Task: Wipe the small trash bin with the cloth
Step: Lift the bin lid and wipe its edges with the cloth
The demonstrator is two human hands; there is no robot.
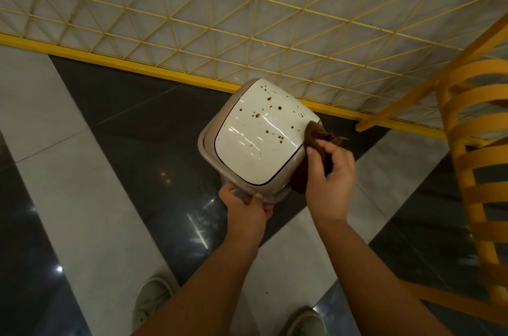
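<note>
- The small beige plastic trash bin [211, 140] with its glossy white domed lid [258, 140] sits on the floor right up against the yellow frame, seen from straight above, so its body is almost all hidden under the lid. Only a strip of the beige rim shows on the left and near sides.
- Lid is shut, so no way to tell what's inside the bin.
- The lid is dotted with brown splatter spots [268, 109], mostly on the far half and toward the right edge. Near half looks clean, just light glare.
- Dark brown cloth [316, 133] is bunched up at the lid's right edge, touching it. A good part of it is buried under the right hand [330, 171], which is curled around it, thumb pressing the cloth against the bin's side.
- Left hand [247, 206] pinches the near rim of the bin, thumb on top, fingers tucked underneath and out of sight.
- Yellow wire lattice panel [247, 14] fills the top, pale marble behind it.
- Orange slatted wooden chair [467, 149] is cut off at the right edge.
- Two pale green shoes [151, 300] poke in at the bottom, partly covered by the forearms.
- Floor is polished grey-and-black tile [123, 116].
</note>
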